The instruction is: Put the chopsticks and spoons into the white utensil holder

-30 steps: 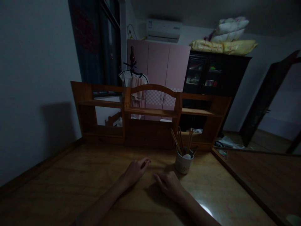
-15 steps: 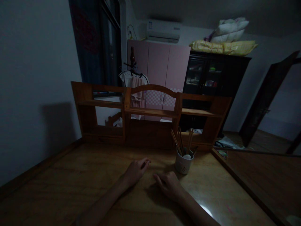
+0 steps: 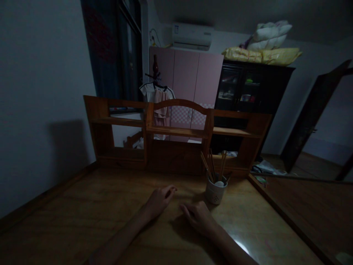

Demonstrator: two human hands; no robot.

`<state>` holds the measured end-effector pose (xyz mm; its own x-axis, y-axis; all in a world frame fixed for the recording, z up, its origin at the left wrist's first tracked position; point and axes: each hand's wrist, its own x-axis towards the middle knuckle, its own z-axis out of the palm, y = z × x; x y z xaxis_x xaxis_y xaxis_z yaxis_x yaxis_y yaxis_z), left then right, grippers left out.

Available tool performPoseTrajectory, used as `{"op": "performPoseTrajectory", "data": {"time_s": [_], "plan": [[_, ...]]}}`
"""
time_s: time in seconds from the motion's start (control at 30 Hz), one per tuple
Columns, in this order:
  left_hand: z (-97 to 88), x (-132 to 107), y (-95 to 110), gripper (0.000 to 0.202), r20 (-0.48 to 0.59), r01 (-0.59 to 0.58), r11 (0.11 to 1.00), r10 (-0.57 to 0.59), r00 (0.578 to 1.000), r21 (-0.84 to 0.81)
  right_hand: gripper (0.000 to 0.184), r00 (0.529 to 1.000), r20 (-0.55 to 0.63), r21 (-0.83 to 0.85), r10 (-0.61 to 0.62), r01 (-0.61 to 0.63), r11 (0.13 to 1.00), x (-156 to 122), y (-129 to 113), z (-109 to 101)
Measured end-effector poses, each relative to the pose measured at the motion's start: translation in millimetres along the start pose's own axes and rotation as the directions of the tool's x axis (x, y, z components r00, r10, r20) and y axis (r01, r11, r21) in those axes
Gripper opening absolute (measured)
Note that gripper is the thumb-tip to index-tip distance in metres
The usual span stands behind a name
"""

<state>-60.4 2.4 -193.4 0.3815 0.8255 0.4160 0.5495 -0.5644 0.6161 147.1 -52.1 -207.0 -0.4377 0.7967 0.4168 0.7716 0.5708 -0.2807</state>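
My left hand [image 3: 159, 200] rests on the wooden desk top [image 3: 121, 206], its fingers loosely curled in and the thumb close to the fingertips. Nothing shows in it. To its right and slightly nearer lies my right hand [image 3: 200, 218], fingers folded under and the thumb lying along them, also with nothing visible. The two hands are apart. Just beyond my right hand stands a white chopstick holder or cup [image 3: 214, 194] with a perforated pattern; several thin wooden sticks [image 3: 223, 165] and a pale rounded piece poke out of it. Neither hand touches it.
A wooden shelf unit [image 3: 179, 132] spans the desk's back edge. A white wall [image 3: 41, 110] borders the left. Farther off are a pink wardrobe [image 3: 184, 77], a dark cabinet [image 3: 270, 86], hanging clothes [image 3: 161, 97] and a door [image 3: 311, 114]. The room is dim.
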Motion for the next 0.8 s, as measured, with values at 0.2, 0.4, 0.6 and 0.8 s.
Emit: {"op": "performPoseTrajectory", "data": {"time_s": [0.2, 0.4, 0.6, 0.8], "plan": [[0.3, 0.0, 0.8, 0.028, 0.002, -0.004, 1.0, 0.004, 1.0, 0.001, 0.052, 1.0, 0.006, -0.012, 0.005, -0.005, 1.0, -0.1, -2.5, -2.6], [0.3, 0.1, 1.1, 0.028, 0.005, 0.0, 1.0, 0.0, 1.0, -0.011, 0.052, 1.0, -0.001, -0.034, 0.002, -0.002, 0.999, 0.4, 0.4, 1.7], [1.1, 0.7, 0.0, 0.028, 0.012, 0.008, 1.0, -0.008, 1.0, -0.011, 0.051, 1.0, 0.005, -0.022, -0.007, 0.007, 1.0, 0.7, -2.2, -2.1], [0.1, -0.3, 0.8, 0.028, 0.015, 0.01, 1.0, -0.01, 1.0, -0.003, 0.051, 1.0, 0.004, -0.012, 0.003, -0.002, 1.0, 0.9, -1.9, -2.1]]}}
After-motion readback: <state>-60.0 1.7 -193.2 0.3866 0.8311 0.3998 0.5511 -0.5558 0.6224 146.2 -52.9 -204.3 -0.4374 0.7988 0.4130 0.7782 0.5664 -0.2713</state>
